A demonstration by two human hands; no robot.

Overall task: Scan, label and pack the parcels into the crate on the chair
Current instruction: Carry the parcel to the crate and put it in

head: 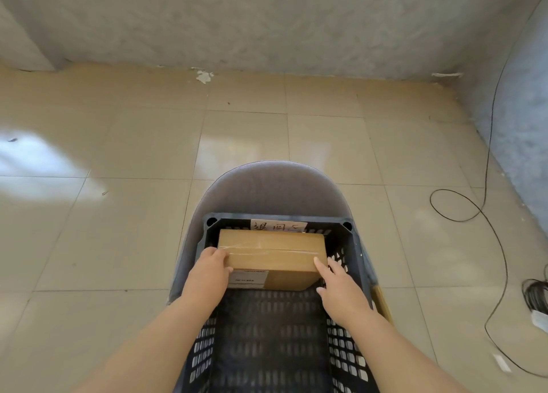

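Both my hands are on the parcel [271, 253]. My left hand [207, 269] wraps its left end, thumb on top and fingers curled round the side. My right hand [338, 285] lies flatter against the right end, its fingers nearly straight and squeezed between cardboard and crate wall. The parcel sits at the far end of the crate [358, 262], straight ahead of me, close under the handwritten paper sign [277, 225] on the far wall. Its long axis runs left to right across the crate, while the crate's own length runs away from me, so each hand has one short end and neither is clearly nearer. I cannot tell whether the box is fully down on the crate floor. It is plain brown cardboard, square-edged, with a glossy clear tape strip [267, 251] along the top seam and a white printed label [249, 278] on the face toward me. The crate is dark rigid plastic with gridded, perforated walls and floor, set on a chair [267, 185] with a rounded grey fabric back. To let go, I judge my right fingers need to slide up out of the narrow gap.
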